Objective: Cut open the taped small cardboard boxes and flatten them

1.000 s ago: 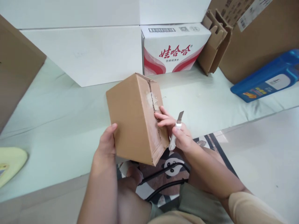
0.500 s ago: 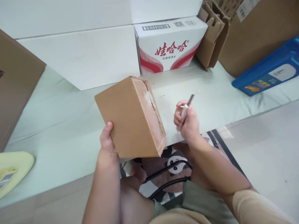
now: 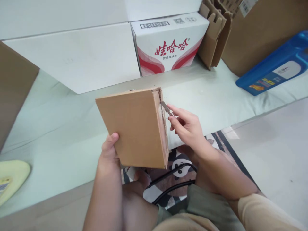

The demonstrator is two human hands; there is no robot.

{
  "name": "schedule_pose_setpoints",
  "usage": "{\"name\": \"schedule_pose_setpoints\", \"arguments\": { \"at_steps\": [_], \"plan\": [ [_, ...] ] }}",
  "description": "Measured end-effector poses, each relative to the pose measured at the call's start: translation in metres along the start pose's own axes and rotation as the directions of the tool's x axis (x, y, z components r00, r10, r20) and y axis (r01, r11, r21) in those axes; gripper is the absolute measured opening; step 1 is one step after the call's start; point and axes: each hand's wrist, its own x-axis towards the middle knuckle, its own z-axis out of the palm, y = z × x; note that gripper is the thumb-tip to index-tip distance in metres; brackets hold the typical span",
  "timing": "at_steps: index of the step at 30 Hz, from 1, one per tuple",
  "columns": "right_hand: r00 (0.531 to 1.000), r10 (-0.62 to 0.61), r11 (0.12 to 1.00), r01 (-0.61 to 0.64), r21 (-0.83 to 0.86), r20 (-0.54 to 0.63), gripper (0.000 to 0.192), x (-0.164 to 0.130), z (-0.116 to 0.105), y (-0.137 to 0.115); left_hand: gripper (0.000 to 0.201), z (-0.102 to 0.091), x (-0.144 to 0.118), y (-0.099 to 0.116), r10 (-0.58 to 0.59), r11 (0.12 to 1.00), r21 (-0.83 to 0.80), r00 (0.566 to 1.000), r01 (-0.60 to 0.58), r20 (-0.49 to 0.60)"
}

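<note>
A brown cardboard box (image 3: 136, 128) is held tilted above the front part of the table. My left hand (image 3: 110, 146) grips its left side, thumb on the large face and the other fingers hidden behind. In my right hand (image 3: 186, 125) is a utility knife (image 3: 166, 108), pinched between thumb and fingers, with its blade out. The blade tip is at the upper part of the seam on the box's narrow right side, where the cardboard edge looks torn and taped. Whether the tip is inside the slit I cannot tell.
Behind stand white cartons (image 3: 77, 61), a red-and-white water carton (image 3: 170, 48) and folded cardboard (image 3: 213, 35). A blue bottle (image 3: 271, 69) lies to the right, a pale yellow bottle (image 3: 14, 179) to the left. The table (image 3: 60, 141) has a pale green cover.
My right hand has brought the knife left and turned its blade to the box's seam. The box has rotated, so its narrow side shows less.
</note>
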Motion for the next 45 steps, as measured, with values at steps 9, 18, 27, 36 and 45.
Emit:
{"name": "schedule_pose_setpoints", "arguments": {
  "at_steps": [9, 18, 27, 36, 45],
  "plan": [
    [0.999, 0.001, 0.98, 0.006, -0.201, 0.033, 0.036, 0.001, -0.008, -0.017, 0.077, 0.006, 0.0, -0.001, 0.134, 0.989, 0.058, 0.991, -0.135, 0.023],
    [0.995, -0.017, 0.972, 0.039, -0.231, 0.096, 0.035, -0.001, -0.009, -0.026, 0.069, 0.004, -0.001, -0.003, 0.121, 0.992, 0.022, 0.993, -0.121, -0.012],
    [0.996, -0.023, 0.935, 0.051, -0.35, 0.082, 0.035, -0.005, -0.01, -0.038, 0.058, 0.007, 0.0, -0.006, 0.178, 0.984, 0.018, 0.984, -0.178, 0.016],
    [0.988, -0.013, 0.961, 0.054, -0.27, 0.152, 0.026, -0.006, 0.0, -0.04, 0.059, 0.013, 0.001, -0.006, 0.247, 0.968, 0.029, 0.969, -0.248, 0.032],
    [0.977, 0.024, 0.967, 0.031, -0.254, 0.212, 0.023, -0.007, 0.001, -0.04, 0.061, 0.012, 0.001, -0.008, 0.228, 0.974, 0.007, 0.972, -0.228, 0.05]
  ]
}}
